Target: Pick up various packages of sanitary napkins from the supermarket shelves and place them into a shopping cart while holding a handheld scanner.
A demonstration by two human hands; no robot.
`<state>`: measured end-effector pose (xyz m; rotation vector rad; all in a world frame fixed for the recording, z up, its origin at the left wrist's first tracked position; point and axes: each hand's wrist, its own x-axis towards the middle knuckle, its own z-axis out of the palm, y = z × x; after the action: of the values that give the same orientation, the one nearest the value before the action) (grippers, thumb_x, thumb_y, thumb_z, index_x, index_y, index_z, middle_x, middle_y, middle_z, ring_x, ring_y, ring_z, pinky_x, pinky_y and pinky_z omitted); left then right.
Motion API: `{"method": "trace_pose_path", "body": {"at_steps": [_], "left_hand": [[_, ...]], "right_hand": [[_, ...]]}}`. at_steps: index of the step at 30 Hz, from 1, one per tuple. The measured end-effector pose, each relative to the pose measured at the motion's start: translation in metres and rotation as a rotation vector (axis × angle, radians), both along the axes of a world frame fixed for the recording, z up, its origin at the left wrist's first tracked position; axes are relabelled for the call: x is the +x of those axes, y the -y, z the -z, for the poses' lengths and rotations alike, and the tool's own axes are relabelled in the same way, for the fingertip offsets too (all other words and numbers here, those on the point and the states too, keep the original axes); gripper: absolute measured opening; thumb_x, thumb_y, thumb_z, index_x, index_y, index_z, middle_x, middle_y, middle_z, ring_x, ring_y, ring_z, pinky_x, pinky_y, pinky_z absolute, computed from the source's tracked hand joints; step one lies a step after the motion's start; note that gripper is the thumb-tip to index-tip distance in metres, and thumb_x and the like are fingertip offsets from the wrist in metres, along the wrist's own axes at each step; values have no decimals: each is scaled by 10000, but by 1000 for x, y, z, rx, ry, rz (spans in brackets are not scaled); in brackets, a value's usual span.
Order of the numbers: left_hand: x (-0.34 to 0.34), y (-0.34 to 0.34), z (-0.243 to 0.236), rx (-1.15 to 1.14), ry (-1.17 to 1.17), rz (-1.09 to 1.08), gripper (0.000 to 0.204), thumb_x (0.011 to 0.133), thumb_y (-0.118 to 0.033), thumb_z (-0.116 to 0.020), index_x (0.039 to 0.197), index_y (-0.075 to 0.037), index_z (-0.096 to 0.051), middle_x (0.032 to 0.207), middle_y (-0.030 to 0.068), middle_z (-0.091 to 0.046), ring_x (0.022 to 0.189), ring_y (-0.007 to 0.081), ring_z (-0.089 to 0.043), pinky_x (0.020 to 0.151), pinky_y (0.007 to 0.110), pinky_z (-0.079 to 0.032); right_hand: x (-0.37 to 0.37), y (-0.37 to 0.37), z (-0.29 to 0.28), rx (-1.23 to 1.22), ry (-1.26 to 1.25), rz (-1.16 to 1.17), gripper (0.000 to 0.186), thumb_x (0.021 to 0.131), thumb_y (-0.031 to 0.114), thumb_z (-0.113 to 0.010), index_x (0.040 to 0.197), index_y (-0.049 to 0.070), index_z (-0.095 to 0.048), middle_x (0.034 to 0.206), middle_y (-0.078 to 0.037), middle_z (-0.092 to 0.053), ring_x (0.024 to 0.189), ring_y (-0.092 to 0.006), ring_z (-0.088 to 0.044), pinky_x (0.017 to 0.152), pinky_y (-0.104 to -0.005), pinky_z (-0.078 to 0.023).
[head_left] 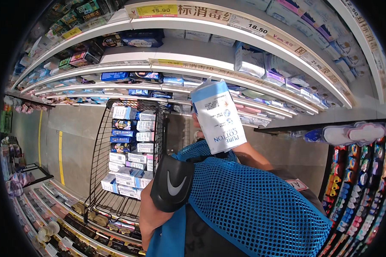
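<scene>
A boxy white and light-blue soft pack (222, 118) is held up in front of the shelves, its printed side turned toward me. My right hand (197, 127) is closed around it from behind; a few fingertips show at its left edge, and the rest are hidden. Below it, the black wire shopping cart (99, 147) holds rows of similar packs (133, 175), mostly white with some dark blue ones. My left forearm (152, 212) rises beside the cart. A black piece with a grey curved mark (171, 183) covers part of it, and my left hand's fingers are hidden.
Shelves (244, 25) with price strips and packs curve across the top. Another shelf unit (73, 218) runs along the lower left. Colourful small goods hang on a rack (356, 188) at right. Grey floor with yellow lines (61, 158) lies left of the cart. Blue mesh clothing (253, 192) covers my front.
</scene>
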<state>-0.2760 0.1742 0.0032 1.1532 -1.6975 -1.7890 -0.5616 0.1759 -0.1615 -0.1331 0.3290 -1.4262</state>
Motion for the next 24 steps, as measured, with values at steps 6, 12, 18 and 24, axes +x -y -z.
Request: {"method": "trace_pose_path", "body": {"at_steps": [6, 12, 18, 24], "left_hand": [[6, -2, 7, -32, -5, -37, 502, 628, -18, -723, 1101, 31, -561, 1005, 120, -645, 891, 148, -608, 800, 281, -462], [9, -5, 3, -87, 44, -76, 518, 629, -16, -693, 1122, 39, -544, 1006, 131, -644, 909, 164, -609, 807, 286, -461], [24, -14, 2, -115, -4, -193, 559, 595, -38, -665, 1131, 55, -534, 1006, 153, -640, 910, 177, -606, 805, 287, -456], [21, -4, 6, -141, 81, -138, 505, 601, -24, -689, 1081, 46, -546, 984, 135, -637, 887, 170, -601, 788, 295, -462]], "right_hand": [[8, 21, -16, -170, 2, -107, 863, 669, 382, -729, 1342, 1, -345, 1257, -201, -484, 1154, -342, -490, 935, -463, -438], [20, 29, -62, 24, -592, -26, 720, 674, 68, -688, 1319, 27, -371, 1242, -136, -509, 1158, -263, -487, 991, -399, -382], [22, 31, -100, -296, -1598, 100, 955, 539, 179, -844, 1327, -16, -341, 1267, -153, -468, 1150, -238, -462, 956, -348, -358], [31, 33, -95, -521, -1790, 343, 822, 511, 194, -814, 1218, 1, -443, 1144, -166, -505, 1088, -299, -479, 884, -377, -396]]}}
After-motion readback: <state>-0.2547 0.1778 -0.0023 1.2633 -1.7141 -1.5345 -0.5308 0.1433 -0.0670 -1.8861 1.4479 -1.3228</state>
